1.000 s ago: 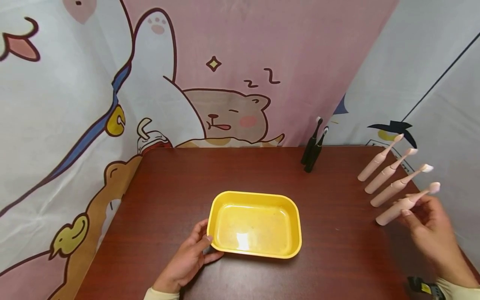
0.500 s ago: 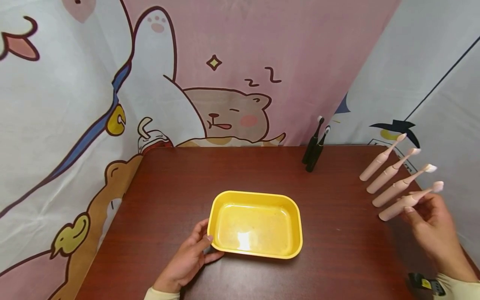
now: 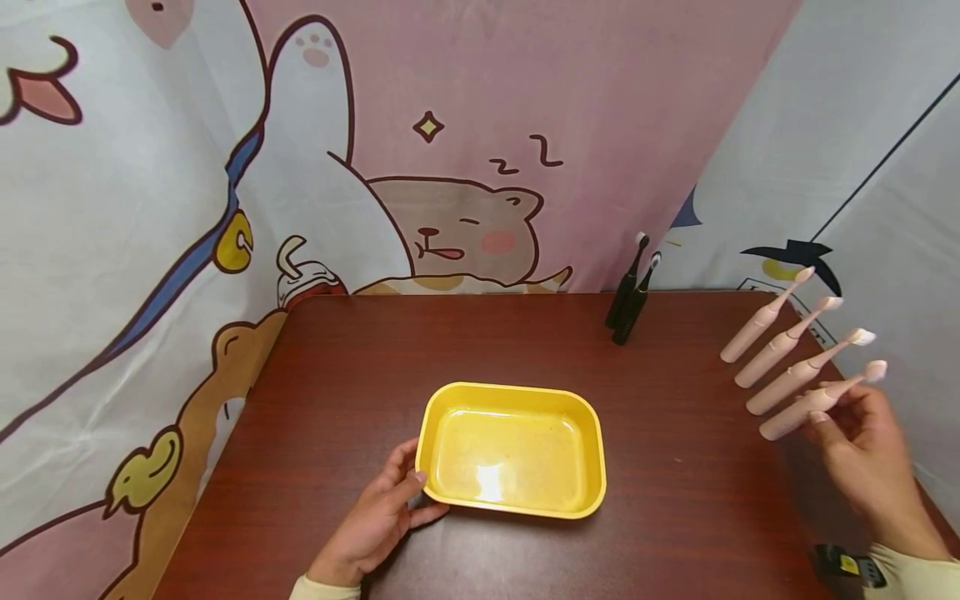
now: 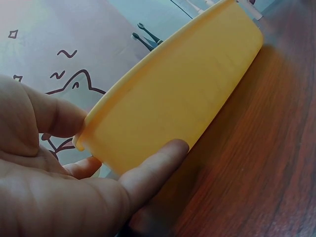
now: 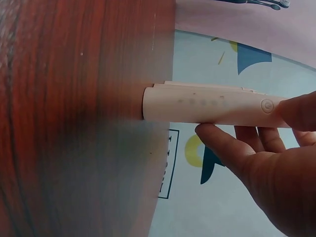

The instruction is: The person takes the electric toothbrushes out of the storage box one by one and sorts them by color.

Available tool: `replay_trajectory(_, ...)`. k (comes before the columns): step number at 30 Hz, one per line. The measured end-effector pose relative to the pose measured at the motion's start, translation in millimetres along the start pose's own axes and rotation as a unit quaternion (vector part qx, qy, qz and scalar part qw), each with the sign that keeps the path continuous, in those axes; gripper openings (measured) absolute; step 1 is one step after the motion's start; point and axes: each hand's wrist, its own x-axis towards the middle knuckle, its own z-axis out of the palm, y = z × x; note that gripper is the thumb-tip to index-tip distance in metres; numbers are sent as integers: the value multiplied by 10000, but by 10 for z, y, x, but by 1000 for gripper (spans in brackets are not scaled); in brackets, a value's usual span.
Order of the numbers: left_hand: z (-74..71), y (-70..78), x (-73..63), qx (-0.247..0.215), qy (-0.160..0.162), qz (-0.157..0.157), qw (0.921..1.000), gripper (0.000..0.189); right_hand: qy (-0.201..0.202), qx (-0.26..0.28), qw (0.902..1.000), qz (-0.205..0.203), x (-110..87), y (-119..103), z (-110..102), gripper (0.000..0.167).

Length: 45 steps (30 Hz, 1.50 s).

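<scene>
A yellow plastic tray (image 3: pixel 510 450) sits on the brown table in the head view. My left hand (image 3: pixel 382 508) grips its left side, and the left wrist view has a finger (image 4: pixel 158 165) of that hand lying along the outer wall. At the right, my right hand (image 3: pixel 862 450) pinches the nearest pink electric toothbrush (image 3: pixel 795 417) around its handle. The right wrist view has this toothbrush (image 5: pixel 202 106) with its power button beside my thumb and its base at the tabletop. Beyond it stand several matching pink toothbrushes (image 3: pixel 783 387) in a row, upright and close together.
Two black electric toothbrushes (image 3: pixel 628 308) stand upright near the table's back edge. The brown table (image 3: pixel 360 358) is bounded by a cartoon-printed cloth (image 3: pixel 465 75) behind and at the sides. A black wrist strap (image 3: pixel 847 567) shows at my right sleeve.
My right hand has shifted the nearest pink toothbrush slightly away from me and to the right, closer to the row. The left hand and tray keep their place.
</scene>
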Motion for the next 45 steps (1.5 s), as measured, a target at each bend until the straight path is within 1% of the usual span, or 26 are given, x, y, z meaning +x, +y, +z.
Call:
replay_trajectory(4,6,4,7,7,35,-7,10000,62,42,-23,10000,81,1,12,9,48)
replay_trajectory(9,11,2,21,-13,59,-12,10000,61,18,-28,10000,54,-9,35,17,51)
replay_trajectory(14,7,1,18,-27,66,-35,10000,61,-78,-271,9996,43,-41,59,24,48)
replay_trajectory(17,11,7,20,-16,72,-49,10000,61,-140,-227,9996,-5,-47,70,21,48)
replay_trajectory(21,12,22,23,-1,84,-55,9999,62,-216,-14,9997,-86,-46,76,19,50)
replay_trajectory(24,8,26,23,-7,88,-53,9999,62,-228,37,9997,-76,-53,76,23,51)
replay_trajectory(31,7,21,30,-22,82,-53,9999,60,-208,-153,9997,-11,-82,52,14,50)
replay_trajectory(34,4,30,29,-27,81,-65,9999,60,-121,-278,9995,70,-107,19,9,50)
replay_trajectory(37,0,45,26,-16,69,-77,9999,61,212,-619,9974,299,-145,-62,11,53)
replay_trajectory(39,-3,57,23,-11,70,-80,9999,61,625,-752,9939,506,-167,-152,22,56)
replay_trajectory(41,-5,72,24,11,96,-79,9999,62,1078,-841,9884,667,-195,-261,31,58)
replay_trajectory(43,-8,89,28,79,163,-90,9998,62,1503,-775,9833,670,-225,-374,41,57)
replay_trajectory(45,-9,110,34,227,278,-106,9993,61,1779,-821,9794,488,-265,-476,56,55)
